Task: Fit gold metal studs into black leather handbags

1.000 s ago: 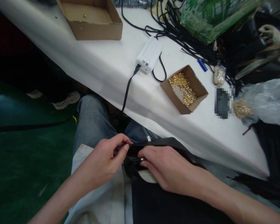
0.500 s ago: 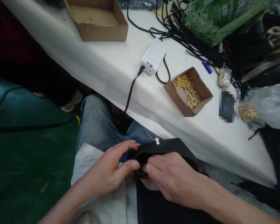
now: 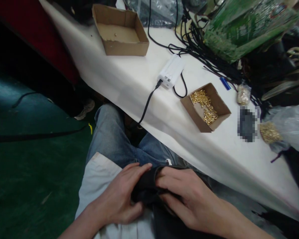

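Note:
A black piece with a folded, open edge (image 3: pixel 146 187), perhaps a bag, lies across my lap; its full shape is hidden. My left hand (image 3: pixel 122 194) grips its left end, with the fingers over the far side and the thumb on the near side. At the right, my right hand (image 3: pixel 189 196) holds the edge, its fingertips tucked inside the opening and out of sight. A small white tag (image 3: pixel 168 162) shows at the far rim. Under the black piece is a pale cloth (image 3: pixel 99 176) over my jeans.
On the white-covered table (image 3: pixel 129 79) are a cardboard box (image 3: pixel 127 49) with one small gold piece, a white power bank (image 3: pixel 171 71) with a black cable, and a smaller box (image 3: pixel 198 116) of gold hardware. Black cords (image 3: pixel 189 46) and a green plastic bag (image 3: pixel 249 30) lie behind. Another person's shoe (image 3: pixel 86 109) shows at left.
My left hand has closed around the black piece's end, which is now bent up. My right fingers have spread around its edge. The view has shifted, so the table sits lower and further right.

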A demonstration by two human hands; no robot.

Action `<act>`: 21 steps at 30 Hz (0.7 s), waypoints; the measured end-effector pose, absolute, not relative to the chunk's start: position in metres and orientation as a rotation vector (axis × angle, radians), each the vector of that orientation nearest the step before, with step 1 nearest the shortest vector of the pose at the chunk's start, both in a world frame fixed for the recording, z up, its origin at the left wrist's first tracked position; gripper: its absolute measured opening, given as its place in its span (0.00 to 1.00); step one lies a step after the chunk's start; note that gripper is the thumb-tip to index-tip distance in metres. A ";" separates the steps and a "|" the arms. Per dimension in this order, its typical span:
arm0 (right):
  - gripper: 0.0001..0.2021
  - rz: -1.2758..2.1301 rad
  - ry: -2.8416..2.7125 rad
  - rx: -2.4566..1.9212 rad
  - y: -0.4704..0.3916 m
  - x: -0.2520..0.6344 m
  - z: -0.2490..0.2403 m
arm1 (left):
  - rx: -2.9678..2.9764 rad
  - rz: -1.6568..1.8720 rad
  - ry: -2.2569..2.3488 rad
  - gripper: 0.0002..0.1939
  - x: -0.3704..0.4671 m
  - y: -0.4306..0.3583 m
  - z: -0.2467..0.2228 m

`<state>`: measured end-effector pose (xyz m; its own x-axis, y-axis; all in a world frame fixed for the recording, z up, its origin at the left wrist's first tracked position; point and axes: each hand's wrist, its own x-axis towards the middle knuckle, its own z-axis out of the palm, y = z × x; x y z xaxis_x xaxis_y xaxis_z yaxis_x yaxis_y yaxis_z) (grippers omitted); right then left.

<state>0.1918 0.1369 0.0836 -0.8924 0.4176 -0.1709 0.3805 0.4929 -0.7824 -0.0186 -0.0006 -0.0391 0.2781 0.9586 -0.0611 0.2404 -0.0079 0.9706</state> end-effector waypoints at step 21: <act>0.20 1.059 -3.031 -1.262 0.134 0.202 0.103 | 0.839 0.852 1.106 0.33 -0.030 0.013 -0.037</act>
<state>0.2024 0.1343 0.1029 -0.6917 0.5346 -0.4855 0.7207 0.5547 -0.4159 -0.0304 0.0127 -0.0371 0.2223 0.8922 -0.3932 -0.1521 0.4301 0.8899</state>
